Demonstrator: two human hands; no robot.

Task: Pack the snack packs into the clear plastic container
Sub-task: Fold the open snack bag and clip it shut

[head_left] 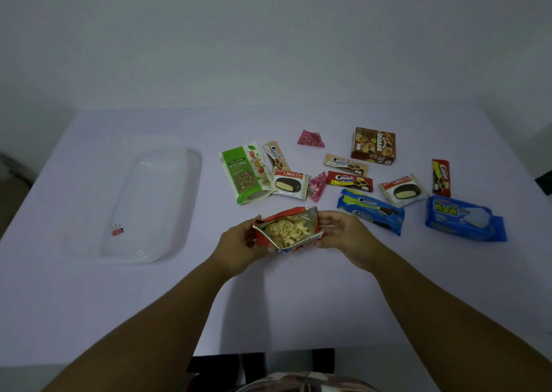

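Both hands are up over the table [89,302] near its front-centre, holding one open chip bag [288,229] between them. Left hand [239,242] grips the bag's left edge: thumb on top at the foil rim, fingers [270,248] curled under, mostly hidden by the bag. Right hand [343,236] pinches the right edge, thumb tip on the rim, the other fingers behind the bag. Bag mouth is pulled open and faces the camera; pale curled chips show inside, silver lining round them, red-orange print outside.

Container [155,200] sits at 9 o'clock from the bag, well apart, flat on the table, long axis running away from the camera. Only thing inside it is a small red binder clip [117,230], near its front-left corner.

Other packs are spread from 12 to 3 o'clock of the bag, all on the table, none touching the hands:
- green nut pouch [245,176] at 11, with a tan wafer bar [276,155] just beside it
- Choco Pie [289,185] at 12, touching the pouch's right edge; a pink candy [317,186] just right of it
- second pink candy [310,138] further back
- tan Cream-O [346,164] and red Cream-O [350,181] at 1
- brown box [375,146] at the back
- blue Cream-O roll [370,211] at 2, nearest the right hand
- second Choco Pie [403,193], red bar [441,177] standing lengthways, blue wafer pack [463,217] at 3, furthest right
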